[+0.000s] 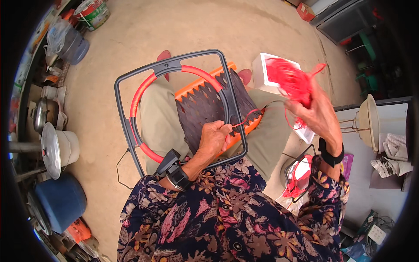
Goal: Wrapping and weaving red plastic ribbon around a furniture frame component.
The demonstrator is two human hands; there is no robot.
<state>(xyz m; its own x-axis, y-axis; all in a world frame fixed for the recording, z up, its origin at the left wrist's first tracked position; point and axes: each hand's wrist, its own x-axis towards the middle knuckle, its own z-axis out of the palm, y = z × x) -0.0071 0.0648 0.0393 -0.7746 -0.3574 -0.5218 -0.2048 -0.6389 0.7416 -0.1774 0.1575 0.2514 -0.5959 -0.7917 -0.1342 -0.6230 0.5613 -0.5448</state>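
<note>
Your left hand [214, 139] pinches a red strand [239, 124] between thumb and forefinger, at the right side of a black frame [166, 66] resting over your lap, its inner ring partly wrapped in red. Your right hand [313, 115], raised off to the right, grips a blurred red bundle [290, 81]. Under the frame lies a dark, orange-edged piece [200, 107]. The bundle partly covers a white box [262, 78]. Your 2 red shoes [164, 56] show beyond. Leftward stand a lidded pot [70, 148], a blue bin [63, 201] and a printed bucket [95, 15], its lettering too small to read.
</note>
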